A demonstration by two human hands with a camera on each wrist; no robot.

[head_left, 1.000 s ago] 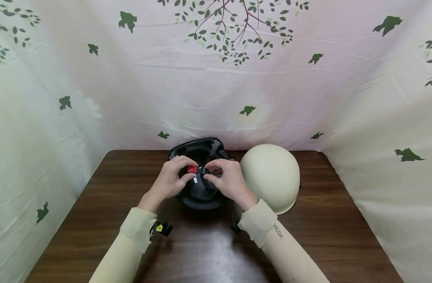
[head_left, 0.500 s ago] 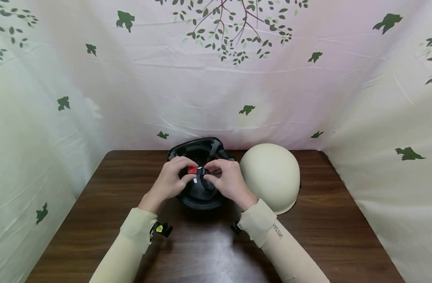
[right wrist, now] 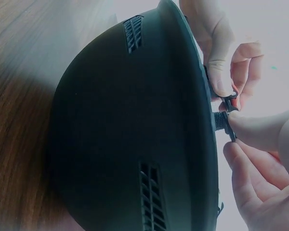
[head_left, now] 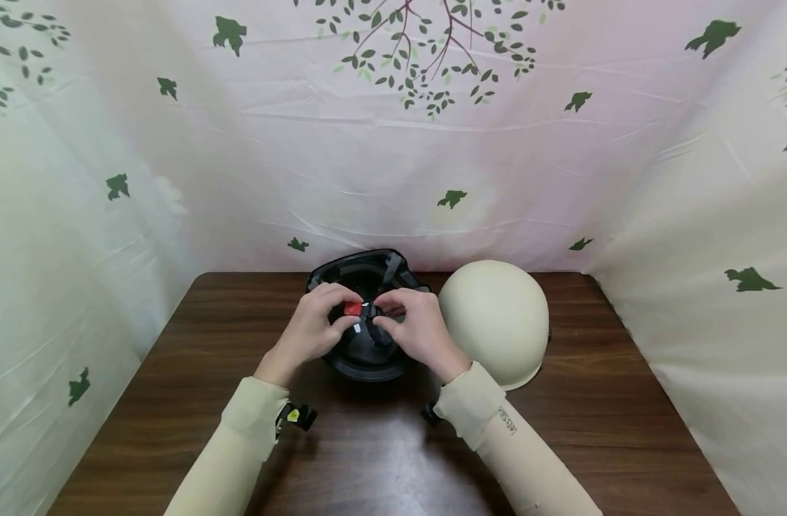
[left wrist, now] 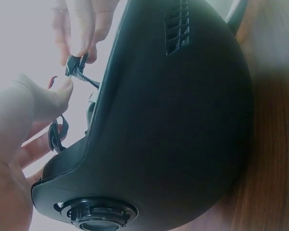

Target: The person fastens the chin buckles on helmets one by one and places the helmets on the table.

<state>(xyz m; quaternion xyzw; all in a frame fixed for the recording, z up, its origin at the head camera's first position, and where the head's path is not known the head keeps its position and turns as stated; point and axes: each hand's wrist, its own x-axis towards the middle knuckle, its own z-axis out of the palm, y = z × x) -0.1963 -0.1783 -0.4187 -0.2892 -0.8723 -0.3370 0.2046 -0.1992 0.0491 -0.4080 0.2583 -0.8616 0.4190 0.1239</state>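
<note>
buckle [head_left: 364, 311] over helmet [head_left: 366, 364]: left hand [head_left: 312, 322] pinches red end [head_left: 353, 308], right hand [head_left: 419, 327] black end [head_left: 371, 312]

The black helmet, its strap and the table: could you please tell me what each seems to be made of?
Black helmet: probably hard plastic or composite, matte, judging by its smooth, dull outside.
Strap: likely matte synthetic webbing, given its fine ribbed weave.
Table: brown wood or wood-look laminate, showing grain and a soft sheen.

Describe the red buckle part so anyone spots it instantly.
On the table, beside the cream helmet, sits an upturned black helmet. At its opening, the left hand pinches the red buckle part; its red sets it apart from the black fitting in the right hand.
</note>
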